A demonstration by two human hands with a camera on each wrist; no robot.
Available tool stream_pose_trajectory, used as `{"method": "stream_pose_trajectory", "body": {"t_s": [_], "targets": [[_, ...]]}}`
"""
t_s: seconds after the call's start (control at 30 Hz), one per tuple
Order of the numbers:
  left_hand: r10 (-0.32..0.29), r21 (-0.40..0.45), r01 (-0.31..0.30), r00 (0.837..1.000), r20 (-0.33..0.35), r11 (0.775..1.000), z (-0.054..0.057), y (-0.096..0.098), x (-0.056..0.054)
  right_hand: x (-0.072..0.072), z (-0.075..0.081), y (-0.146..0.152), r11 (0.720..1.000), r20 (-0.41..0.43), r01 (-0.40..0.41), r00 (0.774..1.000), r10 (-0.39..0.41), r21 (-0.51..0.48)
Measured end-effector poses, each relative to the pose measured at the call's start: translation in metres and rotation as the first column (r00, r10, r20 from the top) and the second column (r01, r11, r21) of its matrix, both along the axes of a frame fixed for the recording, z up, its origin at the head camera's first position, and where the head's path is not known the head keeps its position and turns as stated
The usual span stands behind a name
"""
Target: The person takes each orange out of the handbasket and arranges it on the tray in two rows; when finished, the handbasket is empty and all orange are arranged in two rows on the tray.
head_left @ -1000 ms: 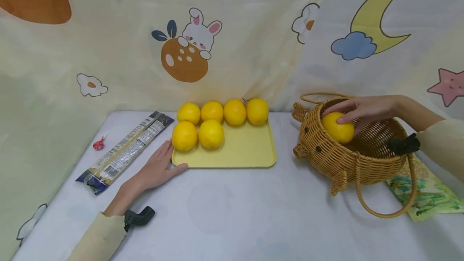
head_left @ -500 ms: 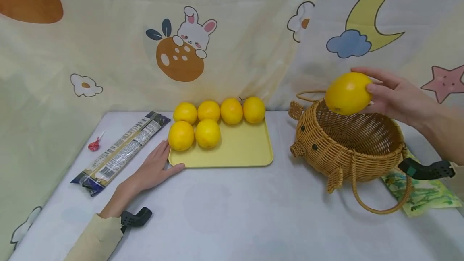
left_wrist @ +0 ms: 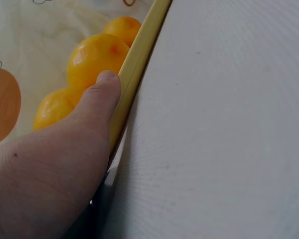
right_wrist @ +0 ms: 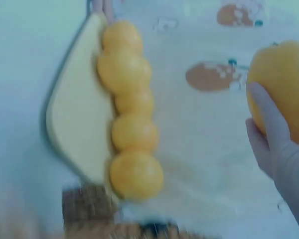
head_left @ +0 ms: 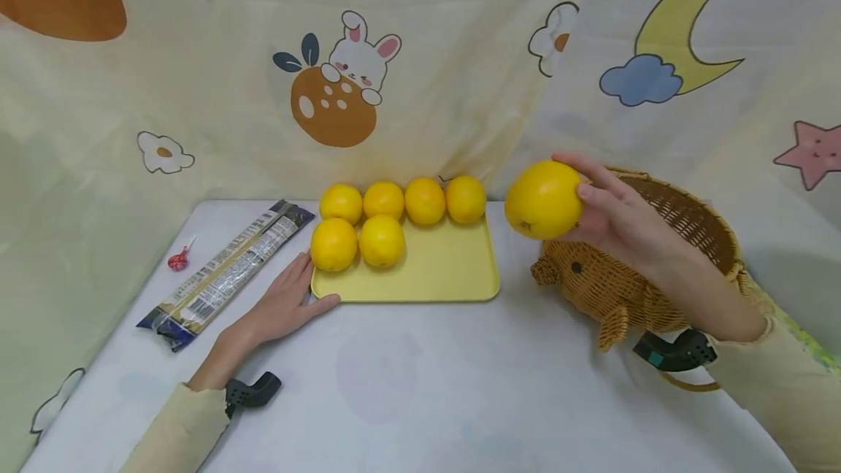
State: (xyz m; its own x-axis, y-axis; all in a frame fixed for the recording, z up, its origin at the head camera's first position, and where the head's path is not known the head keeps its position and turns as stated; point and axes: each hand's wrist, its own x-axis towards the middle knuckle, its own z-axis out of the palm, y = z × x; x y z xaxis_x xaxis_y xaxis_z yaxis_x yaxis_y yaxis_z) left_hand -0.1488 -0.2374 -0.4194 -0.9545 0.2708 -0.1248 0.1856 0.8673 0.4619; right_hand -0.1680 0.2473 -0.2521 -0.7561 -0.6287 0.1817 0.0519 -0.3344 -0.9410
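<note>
My right hand [head_left: 614,217] grips a yellow-orange orange [head_left: 544,199] between thumb and fingers, held in the air between the tray and the basket. The right wrist view also shows this orange [right_wrist: 284,92], with the thumb on its side. My left hand [head_left: 282,301] rests at the left front corner of a pale yellow tray [head_left: 453,268], fingers straight along its left side, thumb at the front rim. On the tray, several oranges [head_left: 383,241] stand in a full back row and a part front row at the left. A wicker pig-shaped basket [head_left: 591,294] stands behind my right forearm, partly hidden by it.
Left of the tray lies a long, shiny printed packet [head_left: 230,276], with a small red-wrapped lollipop [head_left: 178,260] beside it. A green printed packet [head_left: 804,338] shows from under the right sleeve. A patterned cloth [head_left: 460,57] hangs behind the table.
My right hand has lifted the orange out of the basket and carried it left towards the tray. My left hand has stayed at the tray's corner.
</note>
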Motion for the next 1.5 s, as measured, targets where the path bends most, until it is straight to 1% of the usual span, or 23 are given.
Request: {"method": "stream_pose_trajectory", "body": {"t_s": [0.07, 0.17, 0.23, 0.27, 0.33, 0.37, 0.43, 0.5, 0.57, 0.63, 0.7, 0.73, 0.8, 0.93, 1.03, 1.1, 1.17, 1.3, 1.43, 1.5], "targets": [[0.002, -0.003, -0.002, 1.0, 0.008, 1.0, 0.0, 0.001, 0.0, 0.002, -0.002, -0.012, 0.999, 0.029, 0.047, 0.998, -0.047, 0.0], [-0.001, -0.009, 0.001, 1.0, 0.006, 1.0, 0.0, 0.0, -0.001, 0.007, -0.005, -0.03, 0.985, 0.034, 0.158, 0.986, -0.161, 0.069], [0.0, -0.011, 0.001, 1.0, 0.004, 1.0, 0.0, 0.0, -0.002, 0.011, -0.008, -0.043, 0.964, 0.0, 0.222, 0.974, -0.225, 0.145], [-0.003, -0.011, 0.003, 1.0, 0.001, 1.0, 0.0, 0.001, -0.003, 0.013, -0.01, -0.049, 0.949, -0.023, 0.252, 0.967, -0.253, 0.188], [-0.006, -0.009, 0.006, 1.0, -0.01, 1.0, 0.0, 0.001, -0.003, 0.015, -0.016, -0.06, 0.923, -0.064, 0.289, 0.957, -0.282, 0.255], [-0.007, -0.007, 0.007, 1.0, -0.012, 1.0, 0.0, 0.001, -0.003, 0.016, -0.02, -0.065, 0.916, -0.079, 0.292, 0.956, -0.281, 0.274], [-0.008, -0.008, 0.008, 1.0, -0.018, 1.0, -0.001, 0.002, -0.003, 0.017, -0.027, -0.074, 0.918, -0.101, 0.282, 0.959, -0.264, 0.278], [-0.01, -0.007, 0.01, 1.0, -0.022, 1.0, -0.001, 0.002, -0.002, 0.018, -0.031, -0.083, 0.937, -0.096, 0.257, 0.966, -0.241, 0.236], [-0.009, -0.006, 0.009, 1.0, -0.021, 1.0, 0.0, 0.001, -0.002, 0.018, -0.033, -0.092, 0.96, -0.072, 0.222, 0.974, -0.213, 0.17], [-0.011, -0.006, 0.011, 1.0, -0.025, 1.0, -0.001, 0.001, -0.002, 0.017, -0.032, -0.102, 0.974, -0.038, 0.197, 0.98, -0.194, 0.113], [-0.01, -0.007, 0.009, 1.0, -0.028, 1.0, -0.001, 0.001, -0.002, 0.015, -0.031, -0.112, 0.981, -0.006, 0.18, 0.984, -0.18, 0.066], [-0.014, -0.005, 0.014, 0.999, -0.032, 1.0, -0.001, 0.001, -0.002, 0.014, -0.03, -0.116, 0.983, 0.009, 0.178, 0.984, -0.179, 0.05], [-0.023, -0.003, 0.022, 0.999, -0.035, 1.0, -0.001, 0.001, -0.002, 0.012, -0.027, -0.124, 0.98, 0.014, 0.196, 0.98, -0.197, 0.047], [-0.027, -0.003, 0.027, 0.999, -0.035, 1.0, 0.0, 0.001, -0.002, 0.004, -0.022, -0.135, 0.958, 0.006, 0.264, 0.964, -0.267, 0.107], [-0.021, -0.004, 0.021, 0.999, -0.032, 1.0, 0.003, 0.001, -0.001, -0.009, -0.023, -0.14, 0.931, -0.019, 0.305, 0.951, -0.307, 0.201], [-0.022, 0.001, 0.022, 0.999, -0.027, 1.0, 0.004, 0.001, -0.002, -0.019, -0.029, -0.141, 0.903, -0.039, 0.322, 0.945, -0.325, 0.284], [-0.024, 0.002, 0.024, 0.999, -0.025, 1.0, 0.005, 0.002, -0.002, -0.031, -0.039, -0.141, 0.866, -0.06, 0.331, 0.941, -0.334, 0.374], [-0.024, -0.002, 0.024, 0.999, -0.024, 1.0, 0.004, 0.003, -0.001, -0.049, -0.062, -0.14, 0.789, -0.06, 0.329, 0.934, -0.351, 0.519], [-0.018, -0.009, 0.018, 1.0, -0.022, 1.0, 0.003, 0.002, -0.001, -0.058, -0.081, -0.14, 0.707, -0.089, 0.338, 0.927, -0.365, 0.621], [-0.014, -0.017, 0.013, 1.0, -0.023, 1.0, 0.002, 0.001, -0.001, -0.06, -0.088, -0.14, 0.674, -0.121, 0.35, 0.924, -0.363, 0.65]]}}
